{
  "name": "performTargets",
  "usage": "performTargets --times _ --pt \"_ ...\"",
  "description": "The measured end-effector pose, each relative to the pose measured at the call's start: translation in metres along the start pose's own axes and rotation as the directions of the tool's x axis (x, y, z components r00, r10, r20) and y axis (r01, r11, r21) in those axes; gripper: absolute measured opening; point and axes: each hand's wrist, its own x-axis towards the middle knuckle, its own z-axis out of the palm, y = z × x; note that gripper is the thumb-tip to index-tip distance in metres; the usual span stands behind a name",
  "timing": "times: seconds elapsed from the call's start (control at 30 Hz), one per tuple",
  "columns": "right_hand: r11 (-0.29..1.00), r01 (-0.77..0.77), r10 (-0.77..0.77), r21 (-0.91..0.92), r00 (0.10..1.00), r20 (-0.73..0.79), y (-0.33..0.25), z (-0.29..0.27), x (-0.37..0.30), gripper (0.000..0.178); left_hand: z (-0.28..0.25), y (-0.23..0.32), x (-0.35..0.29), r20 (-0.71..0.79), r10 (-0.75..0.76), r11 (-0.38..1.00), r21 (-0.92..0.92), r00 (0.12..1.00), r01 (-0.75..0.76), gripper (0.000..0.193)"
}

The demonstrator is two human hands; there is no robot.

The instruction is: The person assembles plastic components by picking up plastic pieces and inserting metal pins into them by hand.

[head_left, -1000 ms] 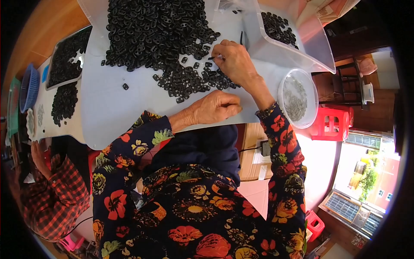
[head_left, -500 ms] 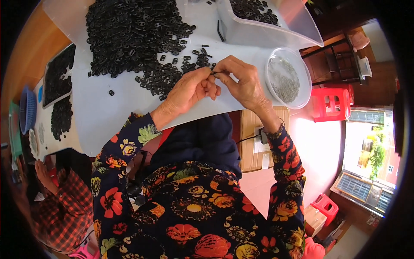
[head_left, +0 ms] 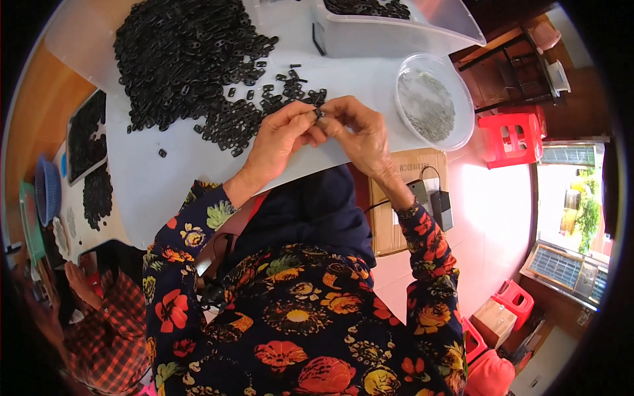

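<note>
My left hand [head_left: 281, 137] and my right hand [head_left: 360, 137] meet over the table's near edge. Their thumbs and fingertips pinch a small black part [head_left: 319, 113] between them; most of it is hidden by the fingers. Just beyond lie loose flat black pieces with two holes [head_left: 228, 125], spread out from a big heap of the same pieces [head_left: 181, 63]. To the right of my right hand stands a round clear tub [head_left: 401, 109] with many tiny silvery pieces [head_left: 432, 122] in it.
A clear plastic bin [head_left: 396, 39] with more black pieces is at the far right. On the left are a tray of black parts [head_left: 86, 145], a blue basket [head_left: 47, 190] and another person's checked sleeve [head_left: 125, 307]. Red stools [head_left: 508, 140] and a cardboard box [head_left: 389, 231] stand on the right.
The view has shifted a little. My fingertips have closed in on the small black part, and my left thumb and fingers now press together at it. The heap looks the same.
</note>
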Motion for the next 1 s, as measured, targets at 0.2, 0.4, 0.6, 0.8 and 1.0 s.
performTargets --times 0.2,0.4,0.6,0.8,1.0 --pt "0.999 0.046 -0.046 -0.006 0.999 -0.008 -0.004 0.005 0.0 0.006 -0.003 -0.002 -0.001 -0.034 0.106 0.949 0.304 0.994 -0.09 0.015" --pt "0.969 0.131 -0.131 -0.208 0.991 0.015 -0.01 -0.002 -0.003 0.005 0.003 0.003 -0.001 0.012 0.102 0.877 0.471 0.995 -0.095 0.012" --pt "0.899 0.21 -0.208 -0.384 0.977 0.047 -0.018 -0.018 -0.006 0.005 0.0 0.003 -0.002 0.036 0.112 0.824 0.555 0.993 -0.113 0.012" --pt "0.632 0.13 -0.284 -0.764 0.956 -0.072 -0.001 -0.128 0.033 0.008 -0.006 0.001 -0.003 0.037 0.083 0.893 0.441 0.996 -0.091 0.015" --pt "0.534 0.027 0.012 -0.845 0.999 0.04 0.012 -0.161 0.048 0.01 -0.008 -0.001 0.001 0.062 0.088 0.858 0.502 0.994 -0.107 0.016"
